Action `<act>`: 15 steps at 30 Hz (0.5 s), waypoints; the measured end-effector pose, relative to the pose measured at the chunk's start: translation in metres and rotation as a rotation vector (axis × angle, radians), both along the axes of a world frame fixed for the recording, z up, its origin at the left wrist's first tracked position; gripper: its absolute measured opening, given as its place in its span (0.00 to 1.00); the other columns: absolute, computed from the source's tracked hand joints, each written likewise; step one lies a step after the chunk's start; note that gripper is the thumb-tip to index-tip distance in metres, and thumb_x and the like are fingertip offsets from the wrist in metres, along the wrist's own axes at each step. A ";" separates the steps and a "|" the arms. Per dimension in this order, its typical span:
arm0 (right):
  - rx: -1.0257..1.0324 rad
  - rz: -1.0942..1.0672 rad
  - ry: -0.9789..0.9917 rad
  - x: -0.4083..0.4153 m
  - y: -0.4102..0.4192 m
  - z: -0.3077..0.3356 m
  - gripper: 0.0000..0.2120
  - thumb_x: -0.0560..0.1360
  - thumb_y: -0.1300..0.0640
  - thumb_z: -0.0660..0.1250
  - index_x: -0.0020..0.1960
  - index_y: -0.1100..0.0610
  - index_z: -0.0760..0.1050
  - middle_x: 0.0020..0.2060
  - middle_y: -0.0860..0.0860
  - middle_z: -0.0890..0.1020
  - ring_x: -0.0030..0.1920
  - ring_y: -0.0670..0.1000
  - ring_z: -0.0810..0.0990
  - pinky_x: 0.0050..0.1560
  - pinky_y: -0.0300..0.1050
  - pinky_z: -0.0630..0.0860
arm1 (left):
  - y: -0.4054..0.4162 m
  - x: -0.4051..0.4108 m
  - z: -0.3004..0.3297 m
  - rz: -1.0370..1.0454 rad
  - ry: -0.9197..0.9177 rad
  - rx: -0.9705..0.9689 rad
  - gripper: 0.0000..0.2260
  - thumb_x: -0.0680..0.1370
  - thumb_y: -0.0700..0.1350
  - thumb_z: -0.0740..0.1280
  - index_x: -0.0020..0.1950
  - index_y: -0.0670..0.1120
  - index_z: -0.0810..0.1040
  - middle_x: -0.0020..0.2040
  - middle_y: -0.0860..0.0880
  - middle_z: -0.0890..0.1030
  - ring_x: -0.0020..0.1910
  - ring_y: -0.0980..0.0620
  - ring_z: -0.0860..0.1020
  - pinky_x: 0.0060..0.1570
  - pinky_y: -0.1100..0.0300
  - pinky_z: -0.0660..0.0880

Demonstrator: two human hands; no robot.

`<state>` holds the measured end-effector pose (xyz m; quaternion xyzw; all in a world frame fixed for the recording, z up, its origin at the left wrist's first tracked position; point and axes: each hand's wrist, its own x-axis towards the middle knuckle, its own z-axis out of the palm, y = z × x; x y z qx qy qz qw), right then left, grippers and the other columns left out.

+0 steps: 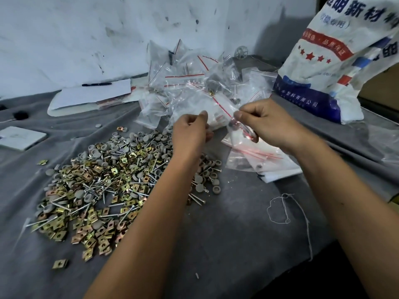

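Currently both hands are up over the grey cloth (237, 223) that covers the bench, working 1 small clear zip bag (220, 112) between them. Left hand (190, 131): fingers curled, thumb and forefinger pinched on the bag's near-left edge. Right hand (266, 124): fingers curled, thumb tip pressed on the bag just beside its red seal strip, which runs diagonally down toward the right palm. The bag is held off the cloth, tilted, directly in front of the heap of filled bags (194, 72) stacked against the scuffed white wall (75, 39). Contents of the held bag are too blurred to tell, apart from something dark low in it near the right fingers. Under the right wrist lies a flat stack of empty bags (259, 160) with red strips, resting on the cloth. Left of the left forearm spreads a loose pile of hardware (103, 175): brass-coloured square clips, grey round caps, long silver screws, all mixed. 1 stray clip (60, 263) sits apart at the near-left. Far left, a white flat box (21, 137); behind the pile, a white paper pad (92, 94) with a dark pen (97, 84) lying on it. At right stands a white woven sack (330, 61) printed in blue and red with 4 red stars, upright against the corner. A loose white thread (285, 209) loops on the cloth near the right forearm.
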<state>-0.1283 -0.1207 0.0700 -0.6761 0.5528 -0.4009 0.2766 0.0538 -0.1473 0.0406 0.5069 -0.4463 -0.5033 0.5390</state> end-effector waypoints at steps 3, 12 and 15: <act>-0.022 0.089 -0.090 0.046 0.002 0.005 0.05 0.80 0.63 0.69 0.47 0.61 0.83 0.32 0.55 0.83 0.30 0.49 0.77 0.30 0.44 0.71 | 0.023 0.026 0.005 0.053 -0.084 -0.186 0.08 0.83 0.49 0.69 0.50 0.45 0.80 0.45 0.47 0.85 0.41 0.50 0.85 0.44 0.56 0.82; -0.216 0.197 0.140 0.202 0.017 -0.017 0.10 0.73 0.60 0.73 0.52 0.55 0.75 0.41 0.50 0.84 0.39 0.48 0.82 0.38 0.46 0.77 | 0.072 0.162 -0.014 0.385 -0.501 -0.531 0.03 0.79 0.41 0.73 0.45 0.46 0.82 0.38 0.56 0.82 0.37 0.59 0.80 0.39 0.63 0.76; -0.279 0.183 0.145 0.236 0.019 -0.028 0.07 0.77 0.58 0.71 0.54 0.56 0.78 0.45 0.51 0.85 0.42 0.48 0.83 0.41 0.45 0.79 | 0.076 0.200 -0.024 0.496 -0.556 -0.500 0.05 0.78 0.39 0.73 0.43 0.46 0.80 0.35 0.56 0.80 0.34 0.61 0.77 0.38 0.59 0.75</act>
